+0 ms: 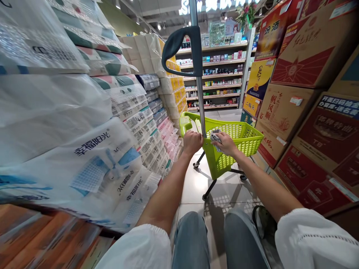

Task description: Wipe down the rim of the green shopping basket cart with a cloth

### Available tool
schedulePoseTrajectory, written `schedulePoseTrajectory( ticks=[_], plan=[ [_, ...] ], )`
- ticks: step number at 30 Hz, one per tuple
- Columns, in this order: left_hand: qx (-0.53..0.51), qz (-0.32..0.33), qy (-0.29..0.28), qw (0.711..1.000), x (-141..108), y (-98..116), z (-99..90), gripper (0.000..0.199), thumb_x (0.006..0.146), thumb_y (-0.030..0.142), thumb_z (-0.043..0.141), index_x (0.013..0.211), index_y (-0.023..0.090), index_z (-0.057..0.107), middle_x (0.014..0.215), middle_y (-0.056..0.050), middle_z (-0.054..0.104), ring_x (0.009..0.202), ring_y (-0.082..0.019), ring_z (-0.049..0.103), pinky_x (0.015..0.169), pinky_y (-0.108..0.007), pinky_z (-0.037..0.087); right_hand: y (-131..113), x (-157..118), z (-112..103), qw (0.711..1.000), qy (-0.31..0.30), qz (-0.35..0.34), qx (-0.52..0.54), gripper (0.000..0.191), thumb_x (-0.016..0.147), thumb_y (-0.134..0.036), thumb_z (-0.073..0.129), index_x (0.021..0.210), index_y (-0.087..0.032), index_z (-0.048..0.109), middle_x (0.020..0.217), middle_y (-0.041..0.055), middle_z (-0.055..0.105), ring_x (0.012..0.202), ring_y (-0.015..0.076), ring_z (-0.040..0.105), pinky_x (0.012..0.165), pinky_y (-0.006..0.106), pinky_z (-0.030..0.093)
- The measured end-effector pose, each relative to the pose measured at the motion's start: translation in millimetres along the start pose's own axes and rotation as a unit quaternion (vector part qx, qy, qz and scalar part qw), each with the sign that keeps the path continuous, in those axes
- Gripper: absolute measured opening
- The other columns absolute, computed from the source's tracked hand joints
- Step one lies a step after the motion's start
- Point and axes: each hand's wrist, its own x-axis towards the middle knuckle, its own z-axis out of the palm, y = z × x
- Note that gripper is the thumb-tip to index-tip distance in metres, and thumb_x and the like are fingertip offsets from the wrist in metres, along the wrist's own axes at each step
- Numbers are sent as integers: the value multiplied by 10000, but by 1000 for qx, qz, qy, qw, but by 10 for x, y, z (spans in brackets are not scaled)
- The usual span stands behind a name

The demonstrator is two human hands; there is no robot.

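Note:
A lime-green shopping basket cart [246, 139] on small wheels stands on the tiled floor ahead of me. Its metal pole [199, 93] rises to a dark grey handle [179, 43]. My left hand [192, 142] is closed around the pole's lower end at the basket's rim. My right hand [226, 144] presses a small patterned cloth [215, 137] against the basket's near rim. My knees in grey trousers show at the bottom.
Stacked plastic-wrapped tissue packs [84, 149] wall in the left side. Red and brown cardboard cartons [308, 112] are piled on the right. Store shelves [218, 74] with small goods stand at the aisle's far end. A narrow tiled floor strip [196, 186] runs between.

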Motion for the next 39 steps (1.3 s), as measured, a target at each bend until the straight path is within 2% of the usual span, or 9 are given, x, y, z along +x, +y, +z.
schedulePoseTrajectory(
  ticks=[3, 7, 9, 13, 16, 19, 26, 34, 39],
  plan=[
    [6, 1, 1, 1000, 4, -4, 14, 418, 899, 316, 377, 716, 140, 708, 727, -122, 676, 700, -216, 569, 742, -370, 336, -280, 29, 77, 997, 60, 23, 46, 450, 929, -525, 354, 1116, -242, 650, 1135, 78, 566, 1068, 222, 523, 943, 369, 413],
    [6, 5, -6, 1000, -3, -68, 23, 361, 866, 308, 428, 734, 137, 718, 742, -131, 680, 739, -226, 583, 745, -367, 338, -554, 56, 216, 990, 112, 32, 83, 398, 898, -497, 452, 1114, -223, 643, 1216, 94, 551, 1150, 239, 491, 1004, 385, 379],
    [1, 2, -4, 1000, -9, -133, 21, 394, 880, 313, 401, 720, 140, 717, 732, -128, 678, 741, -221, 586, 736, -362, 338, -555, 71, 256, 989, 92, 13, 118, 390, 886, -469, 489, 1166, -223, 603, 1201, 85, 577, 1141, 231, 502, 1004, 383, 383],
    [-5, 9, 4, 1000, -17, -308, 15, 435, 894, 329, 371, 675, 159, 707, 709, -106, 673, 707, -210, 581, 693, -355, 337, -365, 114, 266, 987, 48, 17, 155, 552, 813, -478, 598, 1278, -196, 505, 1233, 98, 561, 1135, 229, 510, 972, 362, 413],
    [-11, 12, 3, 1000, -28, -442, 25, 434, 891, 328, 376, 633, 179, 692, 668, -86, 661, 671, -202, 570, 661, -350, 334, -214, 136, 234, 991, -3, 35, 127, 504, 777, -479, 637, 1184, -188, 582, 1132, 94, 603, 1067, 238, 541, 928, 366, 433],
    [-9, 8, 8, 1000, -46, -542, 53, 412, 878, 318, 396, 616, 186, 686, 639, -82, 649, 670, -206, 571, 659, -354, 333, -237, 170, 226, 994, -38, 35, 97, 409, 775, -462, 642, 1092, -204, 638, 1009, 68, 638, 963, 230, 572, 862, 360, 456],
    [-16, 10, 24, 1000, -67, -668, 87, 381, 866, 313, 409, 638, 182, 685, 684, -92, 667, 716, -214, 584, 723, -368, 344, -781, 307, 449, 998, 0, -46, 34, 364, 841, -413, 576, 1140, -212, 632, 1073, 90, 623, 997, 237, 558, 871, 358, 454],
    [-41, 26, 13, 999, -65, -779, 64, 404, 878, 323, 400, 614, 186, 673, 667, -80, 656, 675, -202, 562, 710, -365, 347, -383, 146, 398, 999, -8, -40, 21, 374, 841, -440, 579, 1151, -239, 644, 1099, 74, 633, 1019, 237, 556, 878, 373, 455],
    [-40, 34, 23, 998, -33, -744, 96, 396, 875, 311, 403, 608, 183, 666, 676, -81, 662, 674, -202, 567, 714, -371, 353, -647, 238, 451, 999, 9, -32, -11, 379, 836, -445, 580, 1144, -233, 645, 1071, 78, 639, 987, 244, 557, 844, 366, 459]
  ],
)
